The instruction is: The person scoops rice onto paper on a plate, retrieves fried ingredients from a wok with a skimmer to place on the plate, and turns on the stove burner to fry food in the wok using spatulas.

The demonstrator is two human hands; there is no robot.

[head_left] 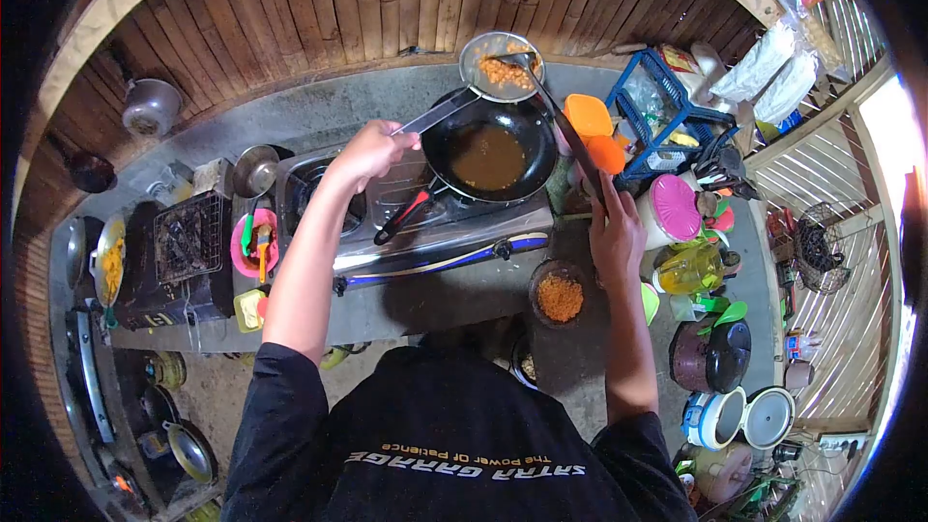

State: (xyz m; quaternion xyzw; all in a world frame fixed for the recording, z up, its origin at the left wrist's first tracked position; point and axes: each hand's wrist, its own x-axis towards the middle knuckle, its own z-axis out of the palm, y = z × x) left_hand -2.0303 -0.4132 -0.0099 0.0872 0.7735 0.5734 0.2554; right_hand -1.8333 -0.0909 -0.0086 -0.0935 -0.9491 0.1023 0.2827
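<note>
My left hand (pixel 369 157) is closed round the handle of a mesh strainer (pixel 476 46), which is raised over the far edge of a black wok (pixel 536 159). Small orange-brown fried bits (pixel 505 75) lie in the strainer. In my right hand (pixel 619 232) is the long dark handle of a spatula (pixel 570 130); its metal head reaches into the strainer, against the bits. Brown oil (pixel 486 157) pools in the wok, which sits on the gas stove (pixel 387 217) with its red-and-black handle toward me. Near my right forearm, a bowl (pixel 537 280) holds more orange bits.
Right of the wok stand an orange container (pixel 588 116), a blue basket (pixel 672 121), a pink-lidded tub (pixel 675 208) and a bottle of yellow oil (pixel 691 271). On the left are a small saucepan (pixel 255 170), a pink bowl (pixel 238 249) and a wire grill (pixel 188 237).
</note>
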